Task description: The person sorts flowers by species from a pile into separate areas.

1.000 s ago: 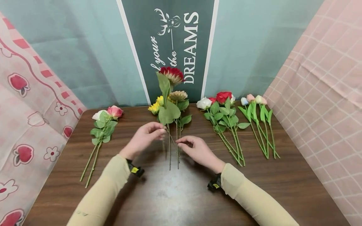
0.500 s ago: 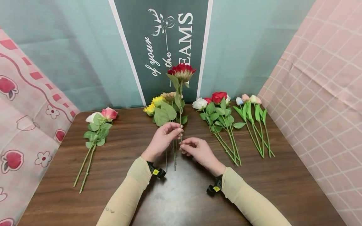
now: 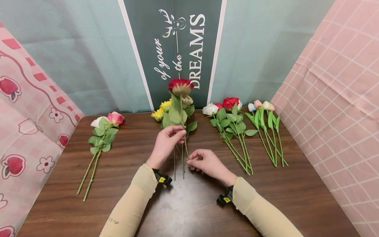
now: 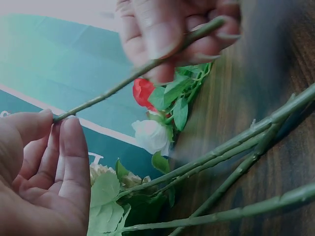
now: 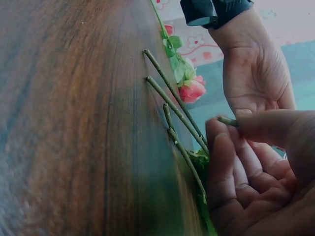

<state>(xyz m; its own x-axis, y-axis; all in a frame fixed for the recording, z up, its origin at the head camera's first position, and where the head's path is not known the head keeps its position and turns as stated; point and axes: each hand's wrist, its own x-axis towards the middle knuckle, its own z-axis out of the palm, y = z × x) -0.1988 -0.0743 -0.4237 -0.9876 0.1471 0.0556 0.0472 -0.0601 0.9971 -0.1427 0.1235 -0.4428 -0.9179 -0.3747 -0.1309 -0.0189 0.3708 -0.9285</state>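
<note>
A long-stemmed red flower point(image 3: 181, 87), pale under its petals, is raised over the middle bunch, head pointing to the backdrop. My left hand point(image 3: 167, 144) pinches its stem partway up between thumb and fingers. Lower down, my right hand point(image 3: 207, 164) pinches the stem near its cut end point(image 5: 227, 121). In the left wrist view the stem point(image 4: 108, 93) runs slanted from one hand to the other. Beneath lies the middle bunch, with yellow flowers point(image 3: 162, 110), a beige flower mostly hidden, broad green leaves point(image 4: 106, 201) and several brown-green stems point(image 5: 172, 88) on the table.
On the brown wooden table point(image 3: 189, 210), white and pink roses point(image 3: 103, 131) lie at the left. Red and white roses point(image 3: 231, 115) lie right of the middle bunch, with pale tulips point(image 3: 266, 121) beyond. Fabric backdrops point(image 3: 251, 49) stand behind and on both sides.
My left hand has come in to pinch the stem, which my right hand held before. The red flower swung right and upright, then moved back left and lower over the middle bunch.
</note>
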